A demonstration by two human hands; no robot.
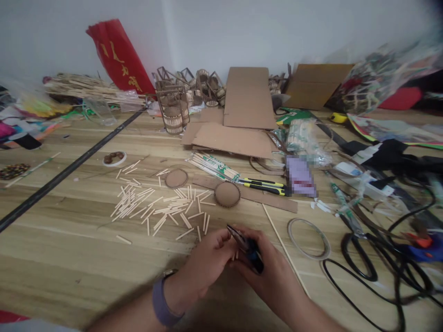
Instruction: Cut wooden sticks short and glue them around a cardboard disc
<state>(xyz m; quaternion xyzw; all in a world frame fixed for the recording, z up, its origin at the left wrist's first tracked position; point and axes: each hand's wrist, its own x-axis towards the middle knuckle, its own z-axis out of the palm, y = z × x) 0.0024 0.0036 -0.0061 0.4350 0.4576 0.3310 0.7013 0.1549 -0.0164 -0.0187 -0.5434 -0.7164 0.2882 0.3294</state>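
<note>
My right hand is closed around dark pliers with blue on the handles, their jaws pointing up and left. Close against it, my left hand has its fingers pinched together. A pale short wooden stick shows between the hands, seemingly in the left fingers, though its ends are partly hidden. Beyond my left hand, many cut wooden sticks lie scattered on the wooden table. Two cardboard discs with dark rims rest behind them.
A yellow-black utility knife lies beside packaged sticks. To the right are a tape roll and tangled black cord. Cardboard sheets and small stick baskets stand along the wall. One long stick lies past my right hand.
</note>
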